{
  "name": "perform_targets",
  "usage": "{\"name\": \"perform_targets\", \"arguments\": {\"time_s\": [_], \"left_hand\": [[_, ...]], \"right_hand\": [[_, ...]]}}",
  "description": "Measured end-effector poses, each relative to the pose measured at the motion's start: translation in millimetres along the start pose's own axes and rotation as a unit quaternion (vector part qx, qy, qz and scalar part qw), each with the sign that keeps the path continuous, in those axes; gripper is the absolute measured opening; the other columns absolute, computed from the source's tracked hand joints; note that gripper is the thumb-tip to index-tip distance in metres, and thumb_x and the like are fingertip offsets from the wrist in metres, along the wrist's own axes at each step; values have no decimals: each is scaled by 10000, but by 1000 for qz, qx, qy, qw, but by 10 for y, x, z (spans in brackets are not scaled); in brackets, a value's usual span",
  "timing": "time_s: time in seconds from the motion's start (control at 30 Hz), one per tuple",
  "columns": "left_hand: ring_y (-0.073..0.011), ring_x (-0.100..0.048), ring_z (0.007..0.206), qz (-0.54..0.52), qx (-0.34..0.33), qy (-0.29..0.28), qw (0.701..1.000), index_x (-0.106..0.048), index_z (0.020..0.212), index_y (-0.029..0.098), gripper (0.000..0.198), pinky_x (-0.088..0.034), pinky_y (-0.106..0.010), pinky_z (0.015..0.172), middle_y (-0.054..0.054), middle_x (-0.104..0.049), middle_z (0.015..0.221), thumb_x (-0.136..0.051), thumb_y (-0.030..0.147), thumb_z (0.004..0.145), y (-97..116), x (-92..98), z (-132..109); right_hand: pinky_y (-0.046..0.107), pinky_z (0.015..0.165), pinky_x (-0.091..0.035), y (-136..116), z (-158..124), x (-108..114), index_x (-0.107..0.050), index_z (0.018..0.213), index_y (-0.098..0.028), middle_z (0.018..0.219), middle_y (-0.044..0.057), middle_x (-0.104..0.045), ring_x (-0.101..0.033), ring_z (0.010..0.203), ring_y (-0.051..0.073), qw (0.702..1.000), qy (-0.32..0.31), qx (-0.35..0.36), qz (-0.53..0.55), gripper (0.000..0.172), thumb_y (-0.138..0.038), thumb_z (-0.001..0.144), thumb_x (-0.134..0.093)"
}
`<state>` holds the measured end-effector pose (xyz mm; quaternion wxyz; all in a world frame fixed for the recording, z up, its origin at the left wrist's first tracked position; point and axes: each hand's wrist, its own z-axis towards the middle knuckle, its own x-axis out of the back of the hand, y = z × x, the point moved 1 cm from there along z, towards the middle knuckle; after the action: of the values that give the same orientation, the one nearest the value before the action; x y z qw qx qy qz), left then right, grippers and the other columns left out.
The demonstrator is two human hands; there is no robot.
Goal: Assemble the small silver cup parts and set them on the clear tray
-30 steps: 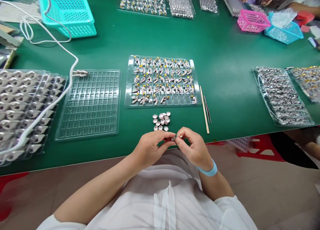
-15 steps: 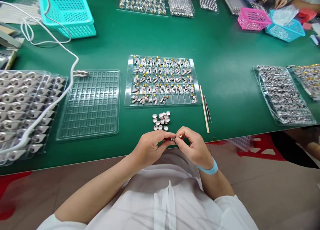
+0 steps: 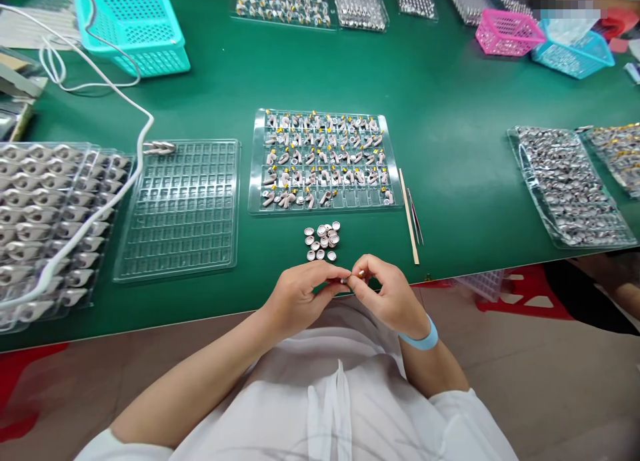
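At the table's front edge, my left hand (image 3: 305,294) and my right hand (image 3: 383,291) meet fingertip to fingertip. Both are closed in a pinch on a small part with a yellow tip (image 3: 361,273); fingers cover most of it. Just beyond them lies a loose cluster of small round metallic caps (image 3: 324,241). Behind the caps, a clear tray (image 3: 256,181) holds rows of small curved grey parts with yellow ends, several of its front compartments bare. To the right of that tray lie a thin wooden stick (image 3: 409,217) and tweezers (image 3: 415,214).
On the left are a clear compartment tray (image 3: 185,227), trays of grey shells (image 3: 35,211) and a white cable (image 3: 113,207) across them. A turquoise basket (image 3: 135,27) stands behind. Filled trays (image 3: 565,187) lie right, with pink (image 3: 507,34) and blue (image 3: 573,57) baskets beyond.
My fingers have shifted slightly around the small part, and its yellow tip now shows more clearly. The view has moved a little; the things on the table stay put.
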<state>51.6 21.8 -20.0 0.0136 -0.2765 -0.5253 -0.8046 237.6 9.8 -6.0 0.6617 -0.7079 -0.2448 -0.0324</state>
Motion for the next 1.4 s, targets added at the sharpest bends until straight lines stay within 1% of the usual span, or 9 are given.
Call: {"name": "perform_targets", "arguments": {"time_s": [0.13,0.23,0.37,0.43,0.53,0.77,0.93,1.13,1.4], "left_hand": [[-139,-730,725,-46,37,1,998,-734,942,192,152,-572,-217,714,-25,-785,840,-659,98,849,31,13,1],[-162,-735,752,-109,125,-3,986,-749,948,171,120,-590,-233,718,-47,-786,862,-696,168,840,56,22,2],[-202,-743,848,-249,258,3,934,-742,981,146,187,-617,-273,745,-81,-780,931,-692,272,852,104,35,25],[-198,-739,818,-299,289,11,909,-735,965,139,202,-622,-279,732,-79,-773,901,-704,293,839,129,46,53],[-175,-723,723,-327,319,28,889,-728,909,134,202,-616,-275,698,-59,-755,812,-744,303,800,135,54,90],[-165,-702,637,-339,353,39,871,-731,847,125,240,-612,-288,650,-50,-737,741,-793,325,729,81,1,94],[-142,-673,581,-337,355,46,871,-738,818,123,240,-610,-281,616,-44,-736,736,-804,322,701,84,-14,92],[-106,-612,560,-311,337,51,887,-731,797,125,155,-545,-212,526,-33,-708,735,-770,253,719,85,-2,77],[-115,-589,548,-265,314,47,910,-726,759,134,134,-496,-221,519,-32,-697,676,-722,261,719,78,21,100]], "right_hand": [[241,592,-401,5,15,-16,-527,783,-206,703,-28,-538,-499,643,116,1000,-2,6,-1,124,-242,899,-555],[239,602,-414,19,27,-42,-532,797,-208,716,-29,-542,-507,656,116,1000,7,12,5,112,-239,900,-564],[253,675,-481,73,5,-95,-560,907,-218,816,-5,-597,-571,737,131,998,27,17,57,55,-269,927,-554],[271,727,-521,115,-24,-122,-570,1008,-225,898,15,-627,-606,794,143,994,34,18,99,110,-300,928,-576],[295,782,-557,177,-81,-157,-576,1108,-234,985,36,-654,-636,848,154,987,59,11,146,231,-318,902,-638],[308,788,-588,265,-158,-242,-635,1074,-231,977,42,-694,-680,855,165,978,112,-22,173,192,-327,908,-642],[300,783,-585,290,-149,-243,-649,1077,-229,980,43,-698,-680,848,165,979,120,-22,165,201,-332,904,-648],[285,757,-569,248,-141,-233,-654,1066,-241,980,37,-683,-663,824,154,983,104,4,153,162,-291,914,-632],[303,733,-550,235,-141,-218,-661,1046,-245,948,42,-659,-631,789,162,988,92,38,116,143,-263,914,-608]]}}
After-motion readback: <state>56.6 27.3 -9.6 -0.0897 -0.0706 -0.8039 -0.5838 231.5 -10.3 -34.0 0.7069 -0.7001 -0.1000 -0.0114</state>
